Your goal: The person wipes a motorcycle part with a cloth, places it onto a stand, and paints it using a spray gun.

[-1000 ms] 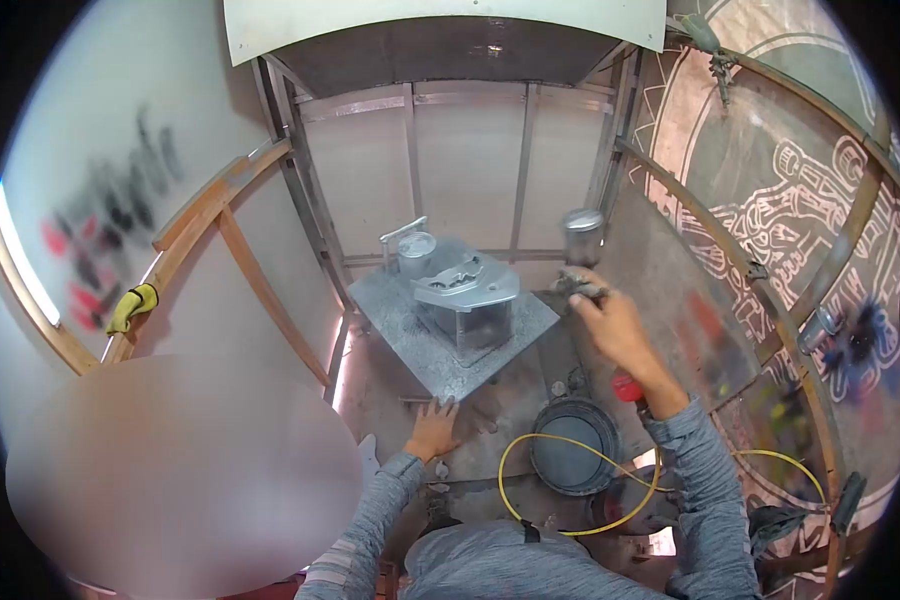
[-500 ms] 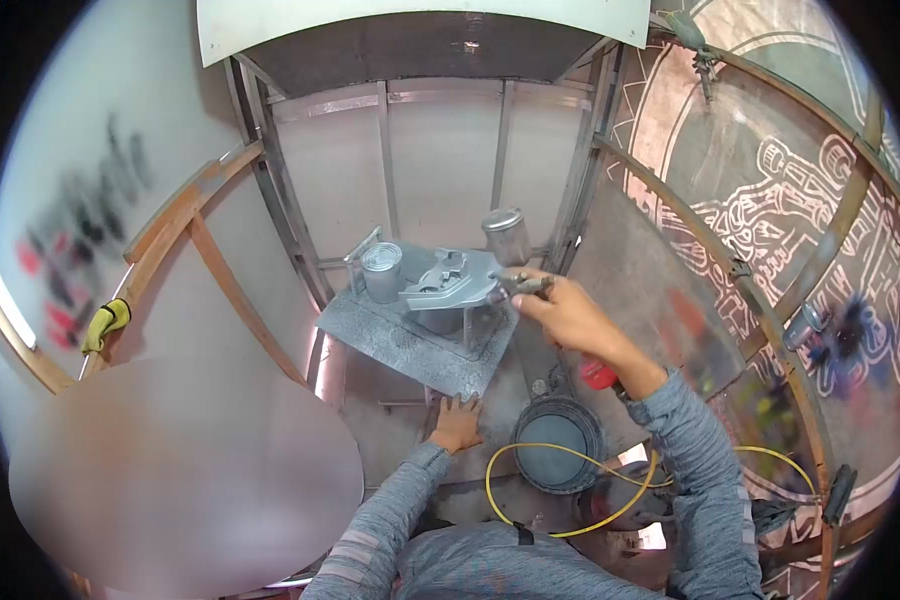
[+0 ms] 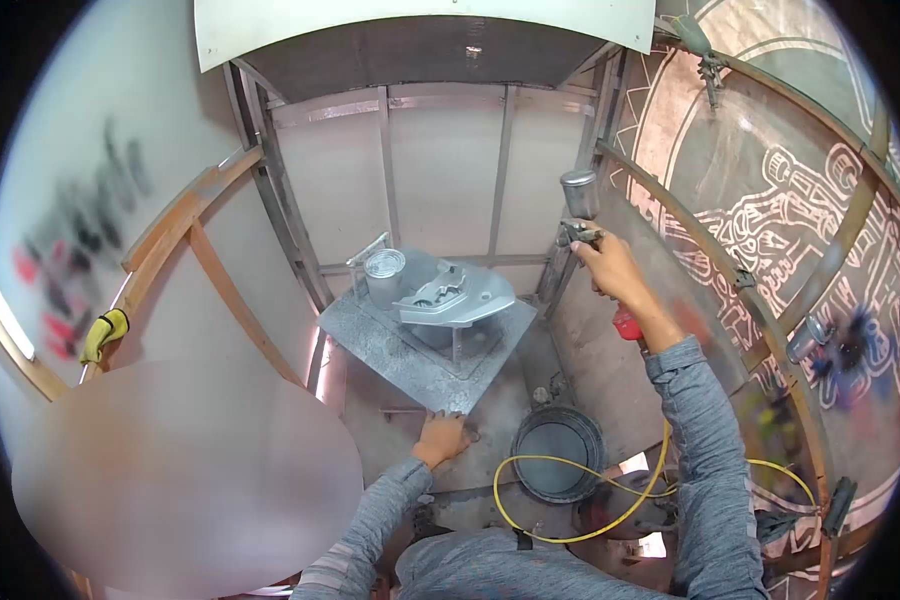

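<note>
My right hand [image 3: 610, 262] is wrapped round a spray gun [image 3: 582, 235] with a metal paint cup [image 3: 578, 192] on top. The gun is held right of the stand and apart from it. My left hand [image 3: 444, 438] has its fingers curled at the front corner of a paint-spattered square board [image 3: 370, 335]; its fingertips are partly hidden. On the board, a silver-grey moulded part [image 3: 460, 297] sits raised on a support [image 3: 457, 345]. A metal can [image 3: 384, 278] stands at the part's left.
A dark bucket [image 3: 558, 455] of greyish liquid stands on the floor near my legs. A yellow hose [image 3: 610, 525] loops before me. Wooden rails [image 3: 235, 290] line the left wall, where a yellow-green glove [image 3: 105, 335] hangs. Another spray gun [image 3: 710, 75] hangs upper right.
My right hand has swung the spray gun up and right, away from the grey part. My left hand has shifted slightly down and left, its fingers now curled. The board has turned a little.
</note>
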Available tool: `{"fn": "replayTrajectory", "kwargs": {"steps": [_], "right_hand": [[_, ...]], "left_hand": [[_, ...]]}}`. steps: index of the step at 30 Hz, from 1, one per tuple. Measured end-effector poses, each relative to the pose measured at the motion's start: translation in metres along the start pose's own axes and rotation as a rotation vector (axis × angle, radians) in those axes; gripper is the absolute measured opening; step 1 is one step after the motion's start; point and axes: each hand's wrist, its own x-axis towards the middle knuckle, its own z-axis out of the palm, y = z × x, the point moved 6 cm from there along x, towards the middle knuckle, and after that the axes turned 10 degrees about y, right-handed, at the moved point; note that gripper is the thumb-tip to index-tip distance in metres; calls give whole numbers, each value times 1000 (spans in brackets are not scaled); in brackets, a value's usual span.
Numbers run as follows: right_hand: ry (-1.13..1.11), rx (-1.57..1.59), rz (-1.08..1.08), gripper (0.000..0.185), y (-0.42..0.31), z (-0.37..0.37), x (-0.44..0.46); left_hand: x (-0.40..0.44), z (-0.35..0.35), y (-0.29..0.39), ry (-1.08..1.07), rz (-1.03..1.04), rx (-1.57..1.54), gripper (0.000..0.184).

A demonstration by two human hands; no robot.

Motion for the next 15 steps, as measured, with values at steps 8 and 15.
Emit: {"fn": "replayTrajectory", "kwargs": {"steps": [8,15], "right_hand": [[-146,-23,17,37,-2,21,-21],[-578,458,73,42,-56,13,-82]], "left_hand": [[-25,-10,-39,-59,-123,-33,50],[-53,-15,-62,61,-116,93,53]]}}
